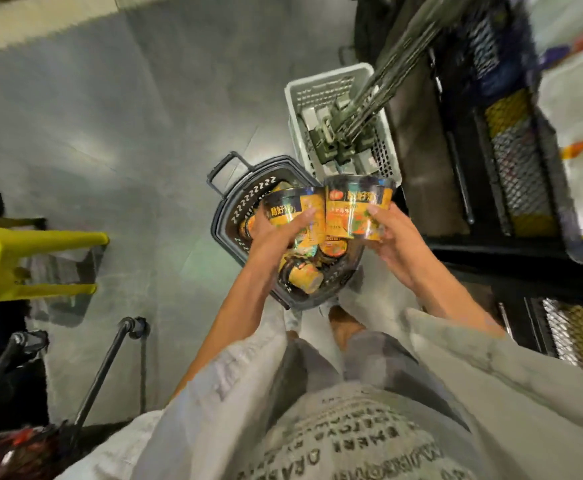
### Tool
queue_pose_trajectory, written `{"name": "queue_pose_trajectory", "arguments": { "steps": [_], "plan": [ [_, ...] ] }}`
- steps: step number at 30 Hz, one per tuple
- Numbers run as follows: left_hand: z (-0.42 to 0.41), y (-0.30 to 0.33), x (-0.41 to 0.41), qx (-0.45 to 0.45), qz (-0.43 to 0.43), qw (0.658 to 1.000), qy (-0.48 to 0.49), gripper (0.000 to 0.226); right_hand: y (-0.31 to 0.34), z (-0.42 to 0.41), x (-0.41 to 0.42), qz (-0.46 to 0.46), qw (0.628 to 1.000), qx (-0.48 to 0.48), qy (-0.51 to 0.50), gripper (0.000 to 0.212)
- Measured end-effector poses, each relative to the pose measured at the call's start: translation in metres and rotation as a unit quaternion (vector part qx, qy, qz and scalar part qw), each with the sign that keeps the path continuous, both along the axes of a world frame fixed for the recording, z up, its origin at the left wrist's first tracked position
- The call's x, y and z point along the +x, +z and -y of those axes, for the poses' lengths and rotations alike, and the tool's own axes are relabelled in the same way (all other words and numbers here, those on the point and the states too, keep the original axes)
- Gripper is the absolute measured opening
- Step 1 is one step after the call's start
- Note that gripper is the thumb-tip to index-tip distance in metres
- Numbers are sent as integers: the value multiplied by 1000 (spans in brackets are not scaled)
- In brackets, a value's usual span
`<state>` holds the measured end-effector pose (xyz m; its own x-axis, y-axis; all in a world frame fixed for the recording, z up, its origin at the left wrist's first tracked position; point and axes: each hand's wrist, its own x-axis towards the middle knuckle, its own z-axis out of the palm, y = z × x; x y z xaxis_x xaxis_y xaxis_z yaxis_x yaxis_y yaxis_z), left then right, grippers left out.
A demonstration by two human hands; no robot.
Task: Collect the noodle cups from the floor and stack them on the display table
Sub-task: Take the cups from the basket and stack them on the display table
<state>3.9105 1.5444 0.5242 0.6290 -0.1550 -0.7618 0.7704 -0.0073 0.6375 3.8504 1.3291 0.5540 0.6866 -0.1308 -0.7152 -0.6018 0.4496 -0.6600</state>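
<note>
Floor: grey polished concrete floor (pixel 117 133) fills the left and centre of our downward view.
Far left: we see a bright yellow plastic stool (pixel 13 258) lying on its side, its legs pointing right; below it stand thin black metal tubes (pixel 110 362) of some frame.
Basket: a dark plastic shopping basket (pixel 229 209) with slotted walls and a loop handle sits on the floor just ahead of our feet, holding several more orange noodle cups (pixel 305 277) lying on their sides.
Left hand: our left hand (pixel 276 233) curls its fingers round an orange and black foil-wrapped noodle cup (pixel 292 209), held above the basket.
Right hand: our right hand (pixel 392 237) wraps fingers and thumb round a second, matching noodle cup (pixel 357 209); the two cups touch side by side.
Crate: a white perforated plastic crate (pixel 331 88) stands just beyond the basket, with grey metal parts in it.
Right: we see a dark shelving unit (pixel 512 161) with wire-mesh fronts, its goods too blurred to name.
Bottom: our pale grey printed shirt (pixel 352 434) and sleeves.
</note>
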Motion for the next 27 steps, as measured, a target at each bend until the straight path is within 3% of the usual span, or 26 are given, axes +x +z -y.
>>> {"name": "queue_pose_trajectory", "arguments": {
  "steps": [2, 6, 8, 14, 17, 23, 27],
  "plan": [
    [3, 30, 0, -18, 16, 1000, -5, 131, 29, 5, -7, 32, 999, 12, -11, 42],
    [3, 82, -1, -115, 50, 992, -13, 70, 81, 10, -27, 76, 996, 19, -49, 52],
    [6, 107, -1, -153, 67, 986, -28, 59, 103, 10, -40, 87, 993, 21, -79, 58],
    [27, 163, -16, -160, 81, 978, -110, 78, 150, 14, -82, 122, 976, -16, -182, 81],
    [44, 189, -30, -167, 97, 962, -193, 62, 167, 24, -109, 133, 966, -32, -218, 78],
    [98, 222, -64, -201, 69, 941, -263, 63, 196, 55, -172, 142, 939, -52, -308, 79],
    [146, 237, -96, -206, 65, 926, -310, 58, 208, 86, -226, 157, 922, -46, -351, 100]
  ]
}}
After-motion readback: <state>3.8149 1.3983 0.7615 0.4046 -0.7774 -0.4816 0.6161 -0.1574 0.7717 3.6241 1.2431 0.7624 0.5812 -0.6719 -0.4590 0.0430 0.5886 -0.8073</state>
